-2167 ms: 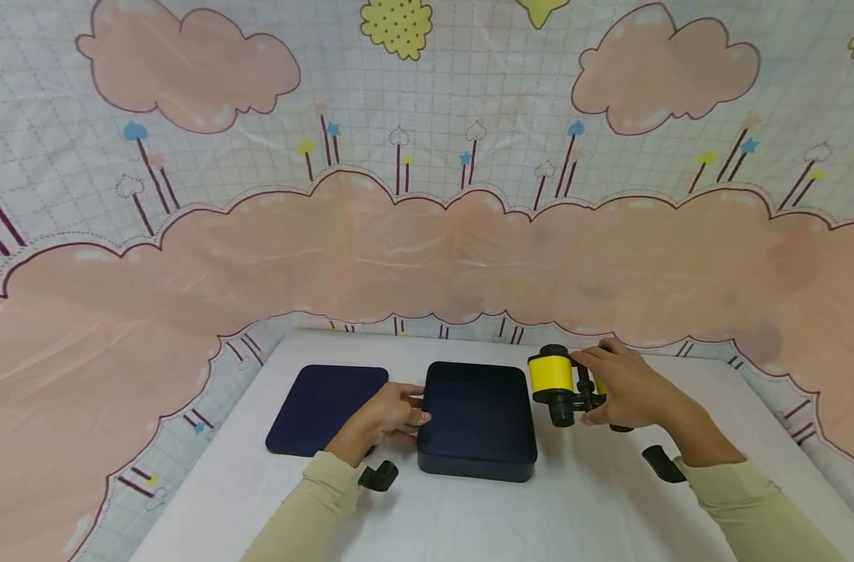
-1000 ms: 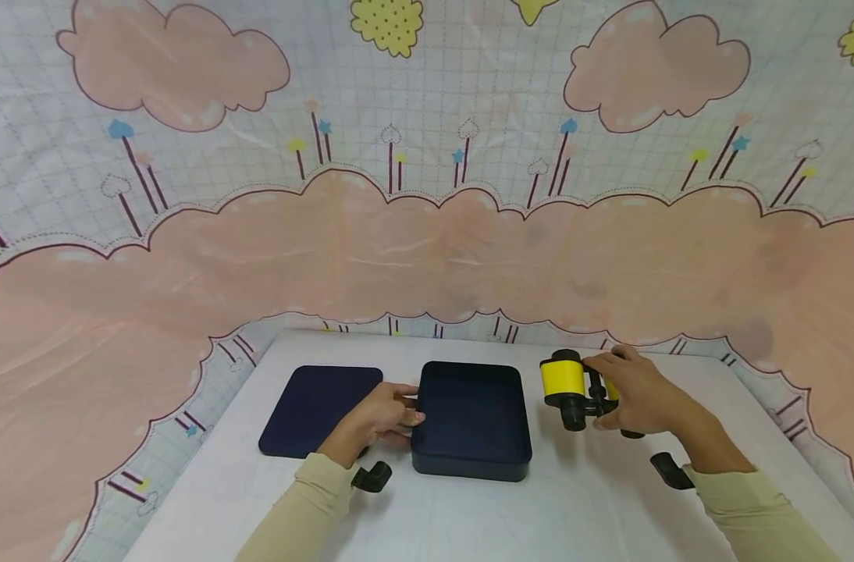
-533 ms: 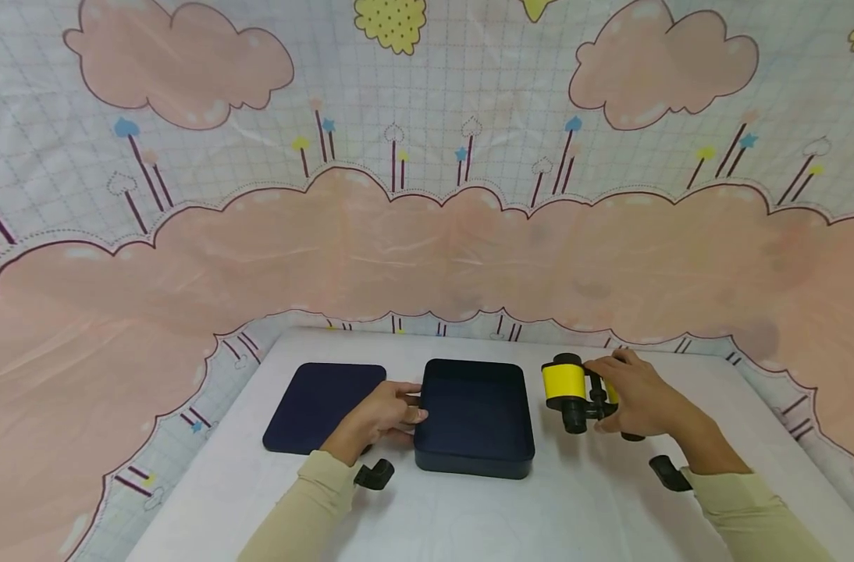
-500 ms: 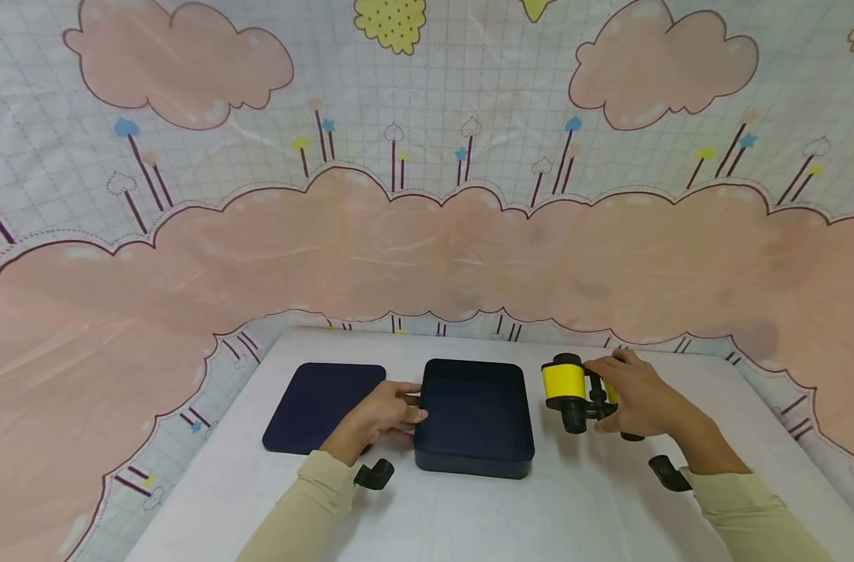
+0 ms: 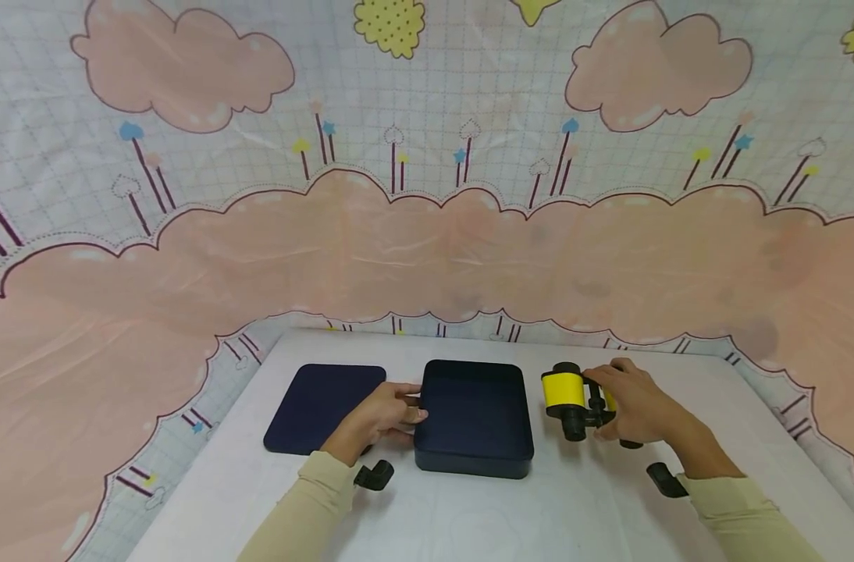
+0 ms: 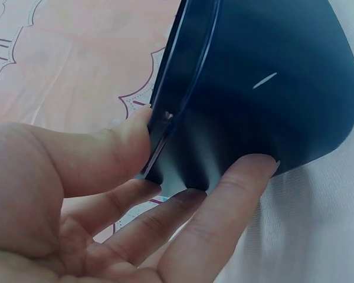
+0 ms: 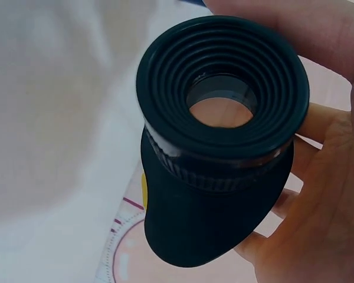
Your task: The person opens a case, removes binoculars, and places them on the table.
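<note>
In the head view my right hand [image 5: 634,406] grips yellow-and-black binoculars [image 5: 563,394] by their right barrel, to the right of the box. The eyecup of one barrel [image 7: 221,94] fills the middle of the right wrist view, with fingers curled behind it. A dark navy rectangular box [image 5: 475,414] stands open in the centre, nothing visible inside. My left hand [image 5: 385,414] holds its left side; in the left wrist view the thumb [image 6: 115,150] is at the rim and fingertips [image 6: 256,165] lie against the outer wall.
A flat navy lid [image 5: 318,410] lies left of the box, partly behind my left forearm. All rest on a white table [image 5: 455,523]. A patterned sheet with clouds [image 5: 434,257] hangs behind the table. Black mounts [image 5: 375,474] sit at both wrists.
The binoculars in my right hand first shift right, away from the box, then drop slightly lower. The left hand stays at the box, and box and lid keep their places.
</note>
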`<state>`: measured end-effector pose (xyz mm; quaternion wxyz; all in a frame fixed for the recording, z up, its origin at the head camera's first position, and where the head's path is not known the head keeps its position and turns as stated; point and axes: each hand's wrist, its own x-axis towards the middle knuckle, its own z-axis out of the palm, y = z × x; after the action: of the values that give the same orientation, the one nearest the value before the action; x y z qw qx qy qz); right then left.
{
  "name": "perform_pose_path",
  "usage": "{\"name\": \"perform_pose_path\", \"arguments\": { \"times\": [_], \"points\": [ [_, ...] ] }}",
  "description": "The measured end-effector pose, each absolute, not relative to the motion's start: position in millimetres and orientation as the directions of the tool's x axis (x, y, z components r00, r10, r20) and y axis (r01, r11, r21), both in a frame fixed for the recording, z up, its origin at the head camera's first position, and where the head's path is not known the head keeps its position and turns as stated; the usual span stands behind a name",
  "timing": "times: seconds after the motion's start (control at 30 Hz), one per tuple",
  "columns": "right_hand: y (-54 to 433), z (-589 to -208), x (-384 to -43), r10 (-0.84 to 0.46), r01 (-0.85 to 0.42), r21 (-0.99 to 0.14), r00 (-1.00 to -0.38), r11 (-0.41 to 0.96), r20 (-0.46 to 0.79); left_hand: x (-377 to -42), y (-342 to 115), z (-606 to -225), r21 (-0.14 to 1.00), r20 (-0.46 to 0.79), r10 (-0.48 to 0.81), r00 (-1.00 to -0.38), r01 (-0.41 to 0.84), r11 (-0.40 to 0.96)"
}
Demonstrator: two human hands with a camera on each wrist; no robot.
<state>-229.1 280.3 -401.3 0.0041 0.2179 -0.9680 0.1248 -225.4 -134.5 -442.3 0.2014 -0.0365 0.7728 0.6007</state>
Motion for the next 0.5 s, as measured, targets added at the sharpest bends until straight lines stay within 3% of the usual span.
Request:
{"name": "perform_pose_path", "arguments": {
  "times": [0.5],
  "points": [
    [284,-419,-233,-0.416,-0.417,-0.254,-0.907,0.873,0.059,-224,-133,-442,0.909,-0.366,0.179,-0.913,-0.309,0.281]
  ]
}}
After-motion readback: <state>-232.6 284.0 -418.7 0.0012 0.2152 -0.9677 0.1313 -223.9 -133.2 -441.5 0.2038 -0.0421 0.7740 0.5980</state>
